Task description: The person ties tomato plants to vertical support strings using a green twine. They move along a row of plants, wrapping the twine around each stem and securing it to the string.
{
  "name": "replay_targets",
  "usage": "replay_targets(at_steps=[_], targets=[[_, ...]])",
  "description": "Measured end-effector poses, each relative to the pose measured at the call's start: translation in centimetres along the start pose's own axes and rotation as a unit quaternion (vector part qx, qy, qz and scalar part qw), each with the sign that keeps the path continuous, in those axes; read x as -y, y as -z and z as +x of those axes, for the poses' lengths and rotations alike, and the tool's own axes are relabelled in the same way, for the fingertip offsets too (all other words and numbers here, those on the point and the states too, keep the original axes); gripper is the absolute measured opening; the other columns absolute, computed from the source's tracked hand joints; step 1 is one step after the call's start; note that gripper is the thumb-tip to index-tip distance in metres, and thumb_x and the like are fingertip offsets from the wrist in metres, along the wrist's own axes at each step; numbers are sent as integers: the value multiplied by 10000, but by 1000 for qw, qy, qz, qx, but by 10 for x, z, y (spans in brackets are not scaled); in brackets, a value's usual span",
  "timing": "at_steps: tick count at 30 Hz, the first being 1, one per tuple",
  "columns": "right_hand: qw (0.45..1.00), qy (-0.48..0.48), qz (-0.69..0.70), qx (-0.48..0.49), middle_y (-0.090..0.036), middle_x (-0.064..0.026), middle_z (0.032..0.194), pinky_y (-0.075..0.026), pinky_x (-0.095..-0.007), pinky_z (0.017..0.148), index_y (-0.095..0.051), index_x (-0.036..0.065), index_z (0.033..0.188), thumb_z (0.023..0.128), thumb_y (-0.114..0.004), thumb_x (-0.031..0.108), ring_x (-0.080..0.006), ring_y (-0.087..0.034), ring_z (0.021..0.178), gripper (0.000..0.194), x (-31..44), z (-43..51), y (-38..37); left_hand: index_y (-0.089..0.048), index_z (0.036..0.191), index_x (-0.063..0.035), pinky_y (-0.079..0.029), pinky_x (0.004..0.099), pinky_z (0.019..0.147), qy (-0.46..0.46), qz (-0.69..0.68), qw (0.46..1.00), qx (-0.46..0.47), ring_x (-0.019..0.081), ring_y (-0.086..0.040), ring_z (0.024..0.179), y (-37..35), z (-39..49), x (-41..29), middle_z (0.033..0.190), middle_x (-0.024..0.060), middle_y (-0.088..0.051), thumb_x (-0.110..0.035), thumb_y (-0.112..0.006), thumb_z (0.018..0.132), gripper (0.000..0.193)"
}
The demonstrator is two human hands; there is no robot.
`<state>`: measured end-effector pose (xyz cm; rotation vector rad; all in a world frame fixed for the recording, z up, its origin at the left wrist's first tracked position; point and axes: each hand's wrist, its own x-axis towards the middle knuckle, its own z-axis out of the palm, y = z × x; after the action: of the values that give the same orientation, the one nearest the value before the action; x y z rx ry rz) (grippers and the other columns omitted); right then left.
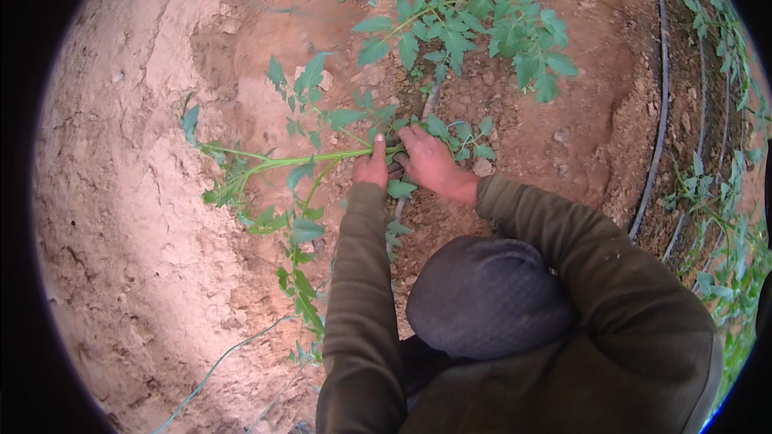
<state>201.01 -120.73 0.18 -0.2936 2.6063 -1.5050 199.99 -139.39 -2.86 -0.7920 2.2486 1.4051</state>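
A young tomato plant leans low to the left over the soil, its thick green stem (313, 157) lying nearly flat. My left hand (371, 167) grips this stem close to its base, with the thumb upright against it. Beside it, my right hand (433, 164) bends over the base of the plant, its fingers curled down among small leaves (463, 135). Its fingertips are partly hidden, so I cannot tell what they hold. Beneath the hands runs a drip irrigation hose (432, 99), visible above and below them.
Another tomato plant (449, 24) grows farther up the row. To the right, another drip hose (658, 96) curves along the soil near more plants (733, 193). A green string (220, 361) trails across the bare reddish ground (139, 241) at lower left. My bent knee (488, 295) is below the hands.
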Motion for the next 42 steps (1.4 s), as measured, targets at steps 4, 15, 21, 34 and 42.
replay_targets(at_steps=[4,15,21,34,42], targets=[[999,40,20,-9,-558,-231,1134,-542,-557,762,-500,13,1141,819,-688,12,-470,-651,914,372,-10,-3,-1,-650,1220,126,-651,371,727,30,-29,999,35,250,-722,934,0,-9,-21,1111,199,-696,-559,-520,1038,720],[983,117,-144,-4,-546,-166,1072,-566,-467,783,-521,18,1121,781,-655,-12,-369,-640,1016,366,-20,-16,12,-689,1189,101,-579,364,752,40,-5,998,53,231,-741,880,6,-32,-57,1014,172,-751,-475,-671,980,614],[952,155,-251,87,-603,-130,996,-574,-407,745,-582,50,1052,813,-654,92,-322,-626,1016,254,-48,-51,37,-663,1204,74,-616,347,598,10,-103,990,94,244,-748,875,18,-13,-34,1067,166,-730,-233,-717,984,382],[934,-166,225,223,-724,-90,857,-515,-361,663,-732,11,998,880,-645,166,-194,-640,730,214,9,-31,103,-654,1249,59,-591,306,631,3,-82,990,110,245,-754,909,17,-30,-54,1119,150,-728,-146,-692,981,340],[893,-136,258,344,-709,-47,785,-498,-350,617,-725,12,950,927,-706,264,-152,-644,716,253,67,1,162,-671,1219,64,-619,318,631,14,-88,994,71,221,-749,906,16,-32,-57,1112,149,-728,-145,-683,985,313]])
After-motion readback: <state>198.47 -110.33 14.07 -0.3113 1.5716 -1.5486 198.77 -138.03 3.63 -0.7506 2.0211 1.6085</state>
